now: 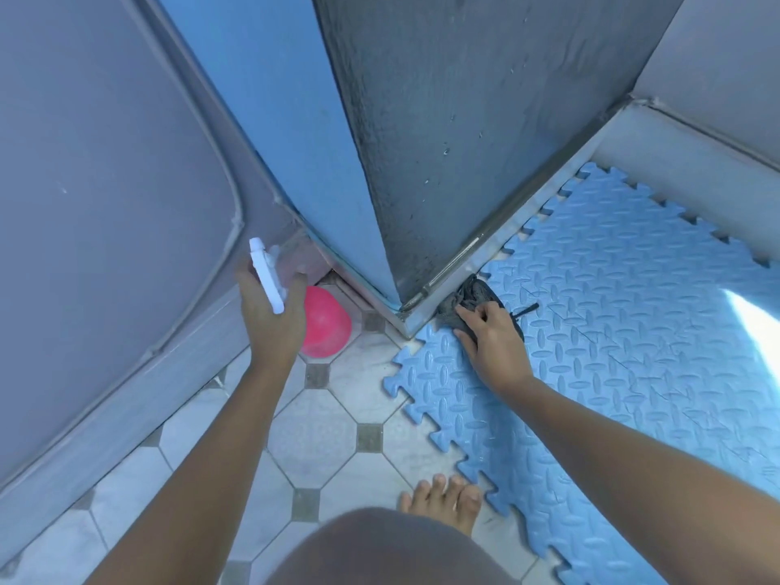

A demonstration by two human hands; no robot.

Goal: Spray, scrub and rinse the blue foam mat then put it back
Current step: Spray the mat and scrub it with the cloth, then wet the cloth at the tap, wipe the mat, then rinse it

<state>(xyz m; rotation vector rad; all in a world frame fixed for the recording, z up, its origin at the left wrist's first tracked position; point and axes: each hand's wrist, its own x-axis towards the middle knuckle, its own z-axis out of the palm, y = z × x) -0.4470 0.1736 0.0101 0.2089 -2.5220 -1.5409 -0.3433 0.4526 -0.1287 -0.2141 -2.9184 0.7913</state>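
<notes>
The blue foam mat (612,331) lies flat on the tiled floor (320,432), spreading right and away from the wall corner. Her right hand (491,339) presses a dark rag (468,301) on its near corner; the left hand (270,318) grips a spray bottle (266,276), held off the mat's left side.

On the right of the floor (316,441), foam mat (612,331), against the wall (464,162). On its far-left corner, cloth (468,297) under right hand (494,344). Left of it, ball (327,325); above that, spray bottle (266,276) in left hand (270,327).
</notes>
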